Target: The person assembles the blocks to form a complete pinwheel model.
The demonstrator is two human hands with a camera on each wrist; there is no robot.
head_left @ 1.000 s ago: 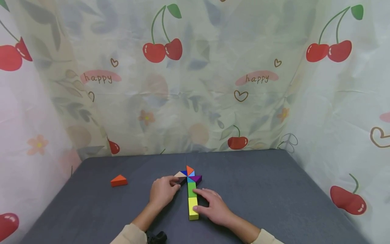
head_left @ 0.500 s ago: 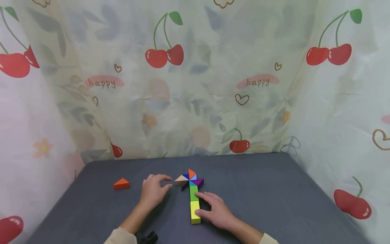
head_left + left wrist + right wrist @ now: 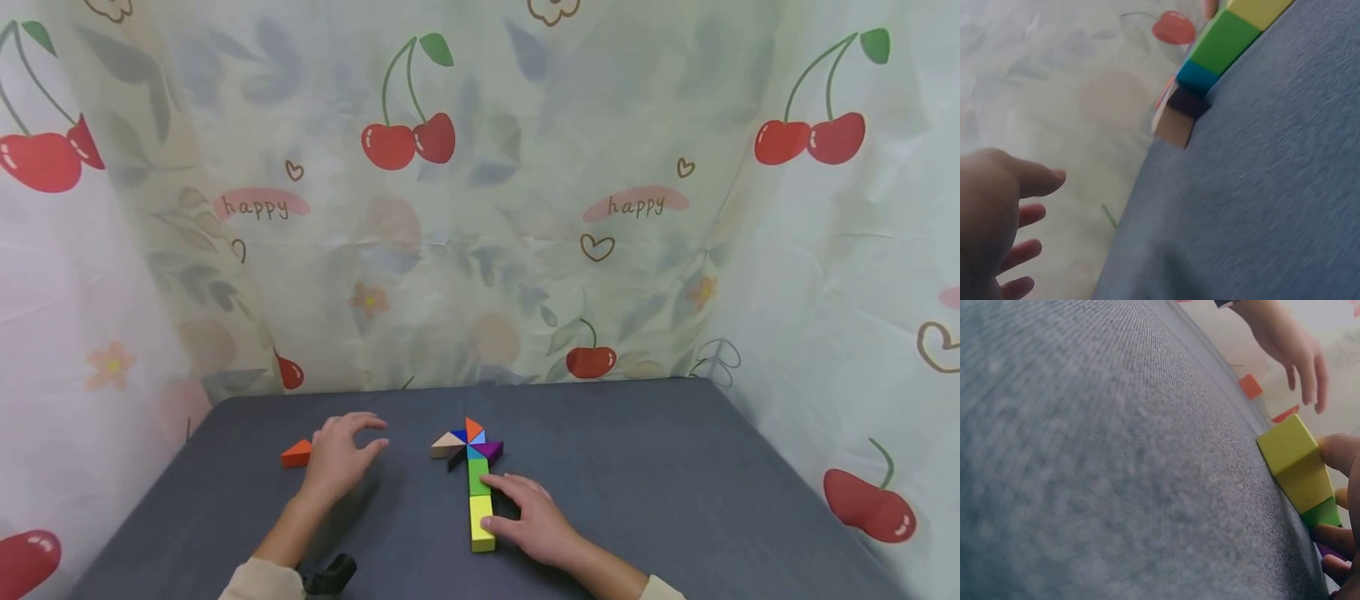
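Observation:
Several coloured triangular blocks form a pinwheel in the middle of the table: orange [image 3: 472, 429], purple [image 3: 492, 451], beige [image 3: 445, 448], black [image 3: 456, 458] and blue ones among them. Below it, a green block [image 3: 478, 478] and a yellow block [image 3: 482, 527] stand end to end like a stem. My right hand [image 3: 537, 522] rests beside this stem, its index fingertip at the green block and its thumb at the yellow one. Holding nothing, my left hand [image 3: 339, 458] hovers left of the pinwheel with fingers spread. Just behind it lies a loose orange triangular block [image 3: 296, 454], partly hidden.
A dark grey cloth covers the table [image 3: 637, 467]. Curtains printed with cherries [image 3: 408, 146] enclose it at the back and on both sides. A black device [image 3: 332, 575] sits at the left wrist.
My left hand has let go of the black triangular block and moved left, now partly covering the loose orange one. My right hand stays at the stem. The head view has tilted up slightly.

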